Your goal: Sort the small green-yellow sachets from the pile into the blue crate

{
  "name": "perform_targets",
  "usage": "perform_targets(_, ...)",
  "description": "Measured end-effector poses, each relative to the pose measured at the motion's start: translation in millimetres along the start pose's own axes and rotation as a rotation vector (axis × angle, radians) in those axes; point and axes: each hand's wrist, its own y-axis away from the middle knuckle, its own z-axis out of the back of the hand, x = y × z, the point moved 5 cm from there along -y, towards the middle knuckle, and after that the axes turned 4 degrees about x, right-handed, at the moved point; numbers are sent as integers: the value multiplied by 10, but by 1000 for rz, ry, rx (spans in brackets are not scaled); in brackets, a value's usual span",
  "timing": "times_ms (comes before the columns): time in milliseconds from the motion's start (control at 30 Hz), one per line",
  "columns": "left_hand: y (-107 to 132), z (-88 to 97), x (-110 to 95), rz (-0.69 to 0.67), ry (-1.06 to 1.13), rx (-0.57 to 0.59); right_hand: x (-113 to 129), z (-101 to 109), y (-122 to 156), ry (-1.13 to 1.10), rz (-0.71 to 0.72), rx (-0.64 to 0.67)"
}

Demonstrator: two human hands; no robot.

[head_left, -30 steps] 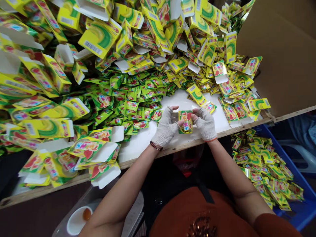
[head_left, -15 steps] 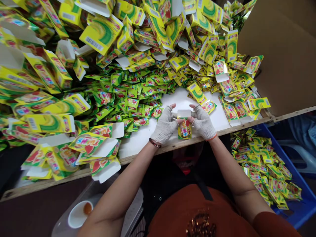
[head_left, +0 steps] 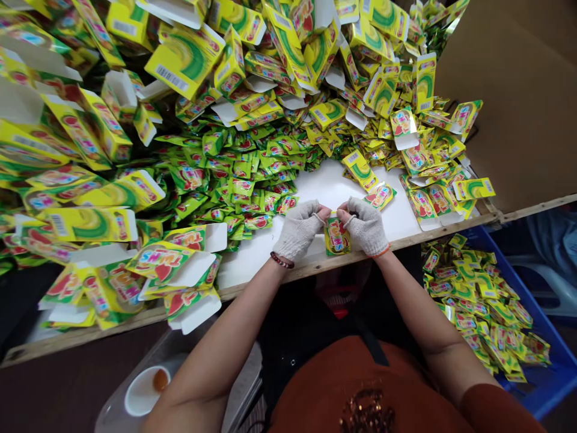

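A small yellow-and-green candy box with a printed front stands between my hands at the table's front edge. My left hand, in a fingerless knitted glove, is closed with its fingertips at the box's upper left corner. On the other side, my right hand, gloved alike, pinches the upper right corner. The box's top end now shows no white flap. Just beyond my right hand lie a yellow box and a second box.
Green candy sachets heap up to the left, with many open boxes piled behind. More boxes lie right, beside a cardboard panel. Below right, a blue crate holds packed boxes. A white cup is below left.
The white flap that stood up at the box's top is folded down out of sight. My fingers have drawn in from spread to pinched at its top corners.
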Motion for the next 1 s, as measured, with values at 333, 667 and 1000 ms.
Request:
perform_targets(333,267,68,-76,-165,-314,49,8,16,60,-36,70,225)
perform_targets(667,-255,236,-260,-66,-946,-99,-174,753,88,-595,-175,-97)
perform_targets(1000,-243,397,-332,299,-1499,135,-782,874,-1146,-524,-519,-404)
